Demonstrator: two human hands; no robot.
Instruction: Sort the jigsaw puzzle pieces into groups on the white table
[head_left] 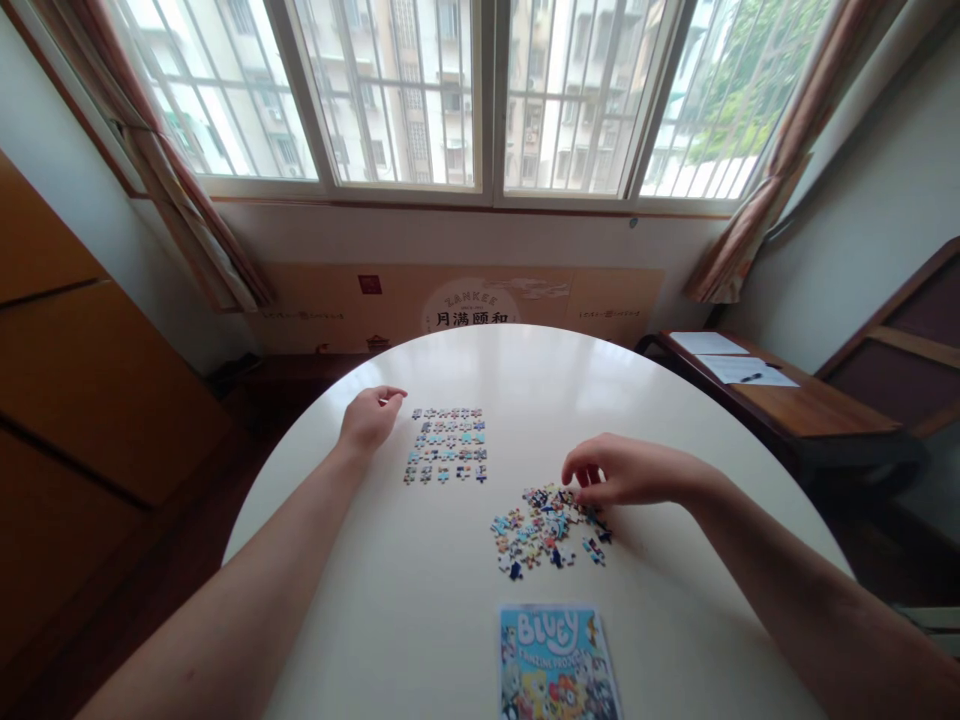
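I see the right hand (611, 468) with its fingers curled at the far right edge of the jigsaw pile (536, 535); I cannot tell whether they pinch a piece. The pile's small pieces are multicoloured, pale blue, navy, orange and white, heaped just beside those fingertips. Beyond the pile and to its left, the left hand (369, 415) is loosely curled, its grip unclear to me. Between them I count five rows of jigsaw pieces (467, 438), five pieces in the nearest row. One Bluey cover (559, 670) lies on the pile's near side.
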